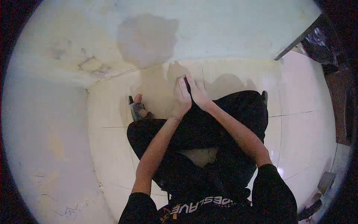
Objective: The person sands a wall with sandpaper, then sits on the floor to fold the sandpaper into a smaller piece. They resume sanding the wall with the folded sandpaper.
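My left hand point(182, 98), with a thin bracelet point(176, 117) at its wrist, and my right hand point(199, 94) meet palm to palm above my crossed legs. Both point away from me, fingers together. Between them shows a narrow dark thing point(187, 85), pressed from both sides; too little of it is visible to name it. Black trousers point(238, 112) cover my legs. One foot in a grey sandal point(137, 108) rests on the floor at the left.
Pale floor tiles point(108, 112) surround me. A stained wall point(223, 30) stands close in front, and another wall point(48, 138) runs along the left. A black plastic bag point(319, 44) is at the upper right, above a brown surface point(341, 100). Dark items point(313, 207) lie at the lower right.
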Available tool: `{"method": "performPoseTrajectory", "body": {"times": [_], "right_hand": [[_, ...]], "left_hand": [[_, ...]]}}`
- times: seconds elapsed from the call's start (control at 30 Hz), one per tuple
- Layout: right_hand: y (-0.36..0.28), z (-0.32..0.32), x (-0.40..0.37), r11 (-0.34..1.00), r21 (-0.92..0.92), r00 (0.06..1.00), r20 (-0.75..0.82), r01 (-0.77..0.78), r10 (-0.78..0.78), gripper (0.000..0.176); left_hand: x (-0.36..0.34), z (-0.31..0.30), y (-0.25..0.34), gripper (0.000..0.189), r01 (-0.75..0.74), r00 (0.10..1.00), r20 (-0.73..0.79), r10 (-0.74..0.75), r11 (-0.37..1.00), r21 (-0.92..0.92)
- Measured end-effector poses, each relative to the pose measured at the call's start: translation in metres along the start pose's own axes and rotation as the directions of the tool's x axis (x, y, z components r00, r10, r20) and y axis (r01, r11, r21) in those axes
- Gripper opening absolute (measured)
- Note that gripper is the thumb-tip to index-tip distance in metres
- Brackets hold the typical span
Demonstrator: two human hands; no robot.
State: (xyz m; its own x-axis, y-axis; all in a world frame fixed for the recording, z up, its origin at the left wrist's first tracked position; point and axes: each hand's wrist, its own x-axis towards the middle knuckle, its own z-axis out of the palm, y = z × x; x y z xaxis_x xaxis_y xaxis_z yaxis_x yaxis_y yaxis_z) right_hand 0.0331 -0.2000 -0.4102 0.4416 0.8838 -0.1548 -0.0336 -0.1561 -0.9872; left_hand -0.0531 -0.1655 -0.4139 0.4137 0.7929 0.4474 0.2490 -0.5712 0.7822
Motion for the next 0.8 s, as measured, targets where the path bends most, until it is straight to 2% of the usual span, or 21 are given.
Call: {"method": "performPoseTrajectory", "body": {"times": [0.07, 0.17, 0.2, 0.27, 0.37, 0.43, 0.47, 0.57, 0.6, 0.67, 0.73, 0.77, 0.8], "right_hand": [[-0.009, -0.001, -0.002, 0.998, -0.038, 0.998, 0.036, -0.056, 0.058, 0.054], [-0.010, 0.003, -0.007, 0.998, -0.030, 0.998, -0.047, 0.050, -0.052, 0.057], [-0.012, 0.003, -0.008, 0.995, -0.092, 0.998, -0.055, 0.037, -0.043, 0.058], [-0.015, 0.002, -0.010, 0.977, -0.215, 0.997, -0.071, 0.010, -0.026, 0.060], [-0.011, -0.006, -0.003, 0.976, -0.216, 0.994, 0.111, 0.007, 0.018, 0.062], [-0.013, -0.007, -0.001, 0.967, -0.211, 0.982, 0.092, -0.141, 0.163, 0.064], [-0.015, -0.008, -0.001, 0.955, -0.207, 0.968, 0.084, -0.214, 0.236, 0.064], [-0.016, 0.003, -0.012, 0.971, -0.202, 0.988, -0.116, -0.128, 0.106, 0.069], [-0.021, 0.001, -0.013, 0.979, -0.160, 0.990, -0.073, -0.129, 0.119, 0.071], [-0.033, -0.004, -0.012, 0.988, -0.076, 0.991, 0.016, -0.135, 0.136, 0.074], [-0.024, -0.007, -0.005, 0.978, -0.042, 0.972, 0.107, -0.206, 0.210, 0.075], [-0.019, -0.007, -0.002, 0.970, -0.028, 0.958, 0.153, -0.243, 0.244, 0.076], [-0.027, -0.006, -0.007, 0.973, -0.017, 0.969, 0.095, -0.229, 0.229, 0.076]], "left_hand": [[-0.012, 0.010, -0.027, 0.036, -0.088, 0.995, -0.035, 0.096, 0.981, 0.171], [-0.013, 0.010, -0.030, 0.035, -0.167, 0.980, -0.049, 0.193, 0.930, 0.329], [-0.012, 0.009, -0.029, 0.036, -0.193, 0.973, -0.052, 0.227, 0.912, 0.362], [-0.007, 0.006, -0.030, 0.035, -0.121, 0.992, 0.053, 0.112, 0.970, 0.210], [-0.001, 0.007, -0.034, 0.035, 0.053, 0.989, 0.121, -0.079, 0.979, 0.199], [0.005, 0.002, -0.015, 0.037, 0.130, 0.982, 0.110, -0.154, 0.972, 0.194], [0.007, -0.003, 0.001, 0.037, 0.146, 0.982, 0.098, -0.162, 0.976, 0.159], [0.009, -0.002, -0.003, 0.039, 0.074, 0.996, 0.030, -0.081, 0.980, 0.183], [0.007, 0.002, -0.014, 0.039, 0.030, 1.000, 0.004, -0.031, 0.977, 0.213], [0.001, 0.008, -0.028, 0.040, -0.126, 0.984, -0.064, 0.164, 0.912, 0.391], [0.005, 0.005, -0.021, 0.040, -0.121, 0.986, -0.057, 0.157, 0.905, 0.408], [0.007, 0.002, -0.018, 0.041, -0.041, 0.998, -0.022, 0.052, 0.940, 0.338], [0.011, 0.000, -0.009, 0.041, 0.029, 0.999, -0.024, -0.023, 0.962, 0.272]]}}
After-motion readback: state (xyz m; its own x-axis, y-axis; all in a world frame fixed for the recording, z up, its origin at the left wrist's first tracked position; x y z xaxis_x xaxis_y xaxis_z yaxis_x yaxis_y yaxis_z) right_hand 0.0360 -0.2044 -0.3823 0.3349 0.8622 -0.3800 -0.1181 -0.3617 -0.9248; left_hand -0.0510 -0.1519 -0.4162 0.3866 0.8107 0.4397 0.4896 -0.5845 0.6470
